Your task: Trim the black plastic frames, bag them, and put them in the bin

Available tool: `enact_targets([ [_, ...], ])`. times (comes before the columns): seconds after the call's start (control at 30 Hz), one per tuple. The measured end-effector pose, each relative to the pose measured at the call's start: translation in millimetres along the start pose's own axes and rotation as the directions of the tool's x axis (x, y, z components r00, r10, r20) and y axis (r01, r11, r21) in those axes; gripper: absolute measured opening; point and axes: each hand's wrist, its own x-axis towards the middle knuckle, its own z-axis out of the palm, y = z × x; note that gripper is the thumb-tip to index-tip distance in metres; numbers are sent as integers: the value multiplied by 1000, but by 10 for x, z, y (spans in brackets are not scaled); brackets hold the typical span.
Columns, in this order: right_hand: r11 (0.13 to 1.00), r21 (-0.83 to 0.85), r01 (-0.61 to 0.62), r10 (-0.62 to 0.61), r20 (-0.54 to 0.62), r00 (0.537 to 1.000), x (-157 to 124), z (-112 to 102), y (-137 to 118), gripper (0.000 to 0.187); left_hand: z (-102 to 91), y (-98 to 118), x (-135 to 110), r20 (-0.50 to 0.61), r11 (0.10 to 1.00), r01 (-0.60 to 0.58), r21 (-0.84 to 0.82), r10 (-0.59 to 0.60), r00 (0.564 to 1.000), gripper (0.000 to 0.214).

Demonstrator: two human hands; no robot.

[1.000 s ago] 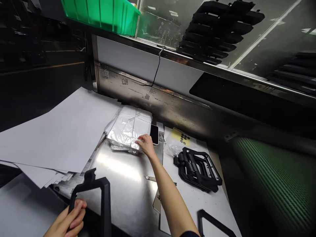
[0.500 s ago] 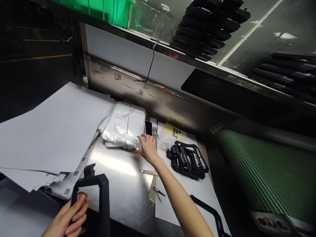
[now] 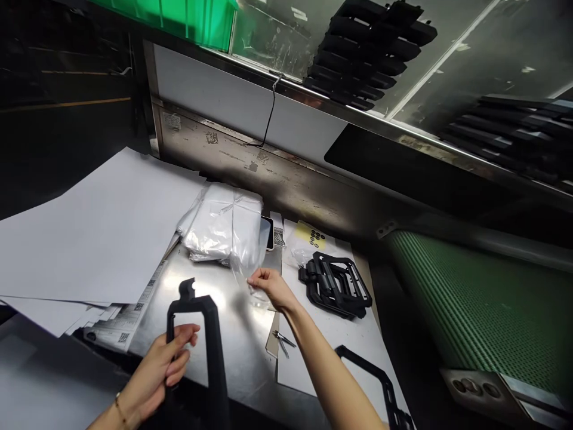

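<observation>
My left hand [image 3: 163,370] grips one side bar of a black plastic frame [image 3: 213,343], holding it upright over the near edge of the metal table. A hooked tab sticks up from the frame's top corner. My right hand [image 3: 275,291] pinches the edge of a clear plastic bag [image 3: 250,257] between thumb and fingertips. The bag stretches from the pile of clear plastic bags [image 3: 212,221], which is tied with a string. Whether the pinched bag is fully off the pile I cannot tell.
Large white sheets [image 3: 98,227] lie at left. Beyond my right hand are a phone [image 3: 270,233], a yellow sheet with black dots [image 3: 308,235] and stacked black frames [image 3: 338,283]. Nippers [image 3: 283,341] lie nearer. A green conveyor belt [image 3: 470,310] runs at right; a shelf holds a green bin [image 3: 192,24].
My right hand has closed on a bag edge and drawn it off the pile's side towards me. My left hand has moved right and up with the black frame.
</observation>
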Motion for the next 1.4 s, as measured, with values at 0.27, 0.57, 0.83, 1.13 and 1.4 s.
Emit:
enact_targets([
  [0.27, 975, 214, -63, 68, -18, 998, -824, 424, -21, 25, 432, -121, 345, 102, 996, 84, 39, -88, 991, 6],
  [0.57, 868, 495, 35, 75, -200, 977, -1066, 589, 82, 18, 571, -302, 137, 95, 987, 24, 160, -40, 995, 19],
  [0.83, 571, 820, 25, 200, -169, 965, -996, 144, 239, 33, 9, -74, -200, 53, 951, -73, 299, 60, 997, 23],
  [1.13, 740, 672, -42, 21, 40, 999, -909, 369, -85, 22, 88, -155, -633, 63, 793, 57, 606, -119, 991, 76],
  [1.4, 938, 24, 347, -344, 214, 914, -1307, 474, -165, 14, -226, -349, -695, -36, 854, 106, 509, -103, 994, 36],
])
